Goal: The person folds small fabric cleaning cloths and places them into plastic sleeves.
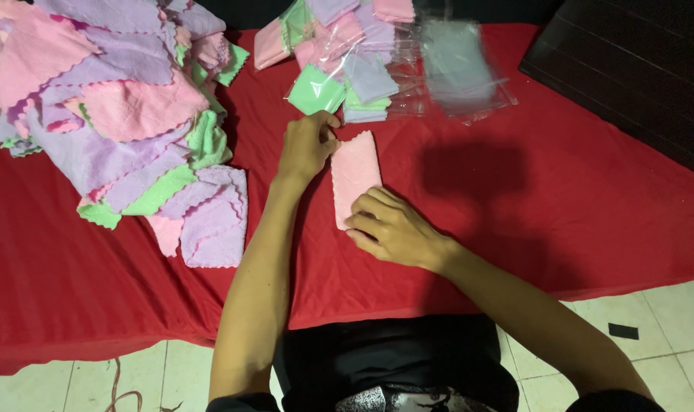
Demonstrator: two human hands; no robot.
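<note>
Folding small pink scallop-edged microfibre cloth (355, 175) on red table (515, 198): my left hand (307, 145) pinches its far corner, right hand (389, 225) presses near end flat. Next, likely, bagging; clear plastic sleeves (457, 69) beyond hands.

We see bare red tablecloth (515, 198) to the right of the right hand (393, 227), open for a hand to pass. The loose heap of cloths (110, 114) blocks the left side close to the left hand (305, 145). Bagged cloths (362, 69) and clear plastic bags (457, 69) bar the far edge just beyond the folded pink cloth (355, 172).
</note>
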